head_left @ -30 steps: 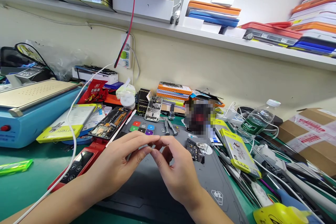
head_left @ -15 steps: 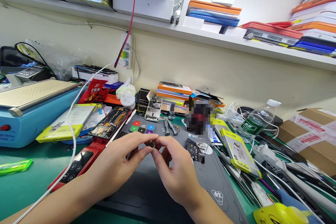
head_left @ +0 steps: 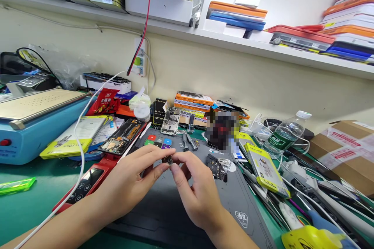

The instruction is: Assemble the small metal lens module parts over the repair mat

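Note:
My left hand (head_left: 131, 181) and my right hand (head_left: 195, 190) meet fingertip to fingertip above a dark grey work mat (head_left: 228, 198). Between the thumbs and forefingers of both hands sits a tiny dark phone part (head_left: 168, 159). Just right of my right hand, a small black module (head_left: 214, 163) with crinkled film lies on the mat. Beyond the hands lie an opened phone with its insides showing (head_left: 122, 136) and a bare metal phone frame (head_left: 171, 120).
A blue heating machine (head_left: 26, 124) stands at left, with a white cable (head_left: 78, 144) trailing across the green table. A red tester (head_left: 84, 184) lies by my left wrist. A water bottle (head_left: 288, 130), yellow packs (head_left: 264, 169), tools and a cardboard box (head_left: 347, 148) crowd the right.
The fingertips of both hands have shifted slightly and turned the small part, which now shows more plainly between them. The hands stay in the same spot.

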`<action>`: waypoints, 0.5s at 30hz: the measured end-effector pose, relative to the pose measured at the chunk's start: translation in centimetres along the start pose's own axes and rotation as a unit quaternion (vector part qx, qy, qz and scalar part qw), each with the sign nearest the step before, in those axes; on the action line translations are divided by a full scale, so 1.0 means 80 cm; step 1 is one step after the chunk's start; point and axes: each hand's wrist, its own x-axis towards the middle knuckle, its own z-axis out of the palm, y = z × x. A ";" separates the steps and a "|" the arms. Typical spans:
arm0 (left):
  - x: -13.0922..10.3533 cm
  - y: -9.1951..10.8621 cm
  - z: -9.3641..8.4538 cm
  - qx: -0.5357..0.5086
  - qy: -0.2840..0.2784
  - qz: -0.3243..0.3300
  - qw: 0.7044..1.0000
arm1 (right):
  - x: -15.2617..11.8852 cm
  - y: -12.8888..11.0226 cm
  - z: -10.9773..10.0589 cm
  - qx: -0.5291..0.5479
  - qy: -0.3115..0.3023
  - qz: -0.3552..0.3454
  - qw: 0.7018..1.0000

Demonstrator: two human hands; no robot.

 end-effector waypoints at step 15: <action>-0.001 0.000 0.001 -0.017 -0.012 0.006 1.000 | 0.001 0.003 0.004 -0.009 0.002 0.008 1.000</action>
